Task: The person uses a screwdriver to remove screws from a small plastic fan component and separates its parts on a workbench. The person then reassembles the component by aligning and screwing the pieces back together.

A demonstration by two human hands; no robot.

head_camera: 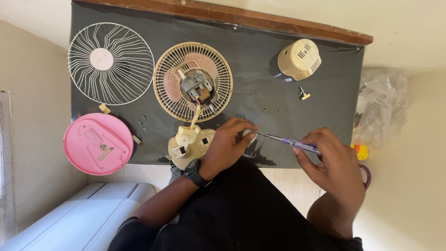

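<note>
head view, from near to far: the left hand (227, 144), with a black watch (194, 172) at the wrist, lies curled over the cream fan base housing (189, 145) at the near edge of the dark table (260, 88), its fingertips pinched around a small pale part where the tool's tip meets it. the right hand (332, 162) is closed around the clear purple handle of a screwdriver (288, 140), whose thin shaft points left to the left hand's fingertips. just left of the housing lies a pink round base plate (98, 143), underside up. small dark screws (143, 122) are scattered between them. farther back, a cream rear fan guard (193, 82) lies flat with the grey motor (199, 86) in its middle, joined to the housing by a short neck. left of it rests a white wire front guard (110, 63). at the far right sit a cream motor cover (299, 59) and a small knob (303, 94). a crumpled clear plastic bag (381, 107) lies off the table's right edge.
</note>
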